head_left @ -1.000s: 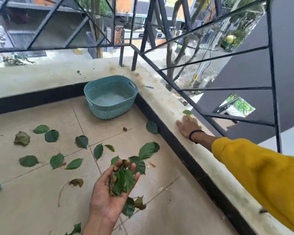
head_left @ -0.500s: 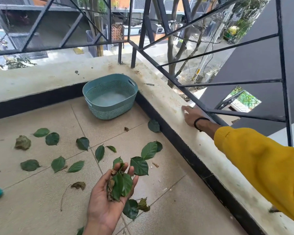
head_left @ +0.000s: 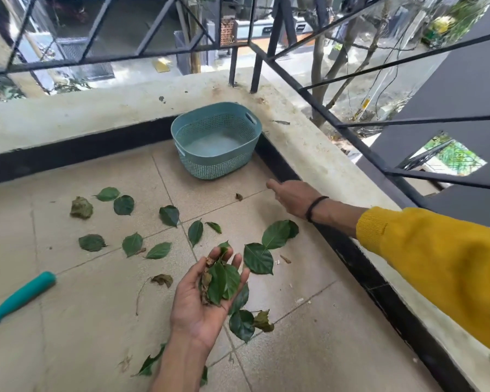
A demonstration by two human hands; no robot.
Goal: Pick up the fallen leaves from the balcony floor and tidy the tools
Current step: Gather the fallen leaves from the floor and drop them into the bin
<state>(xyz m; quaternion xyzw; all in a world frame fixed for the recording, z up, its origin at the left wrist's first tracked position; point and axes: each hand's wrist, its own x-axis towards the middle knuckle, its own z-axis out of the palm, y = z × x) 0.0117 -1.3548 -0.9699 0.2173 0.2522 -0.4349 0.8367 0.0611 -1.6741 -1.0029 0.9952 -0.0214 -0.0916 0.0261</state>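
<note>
Far left, a teal tool handle (head_left: 20,298) lies on the floor (head_left: 82,321), its working end cut off by the frame edge; that part of the tidying is still to do. Moving in, we see loose leaves (head_left: 132,244) scattered over the tiles, green ones and a couple of browned ones. At centre, our left hand (head_left: 201,301) is palm up, fingers (head_left: 218,257) loosely spread and cupping a small bunch (head_left: 219,284) of gathered leaves, with more leaves on the floor just beneath it. Beyond, the teal basket (head_left: 181,137) sits in the corner against the ledge (head_left: 309,154), and it looks empty. To the right, our right hand (head_left: 294,198) reaches out over the floor beside the ledge, knuckles up; we cannot tell whether its fingers pinch a leaf or hold nothing. For this step, we judge it best to keep the left palm level so the bunch doesn't spill, pinch each leaf by its edge or stem with the right, feed it into the cupped hand, then empty the lot into the basket before the bunch gets too big.
</note>
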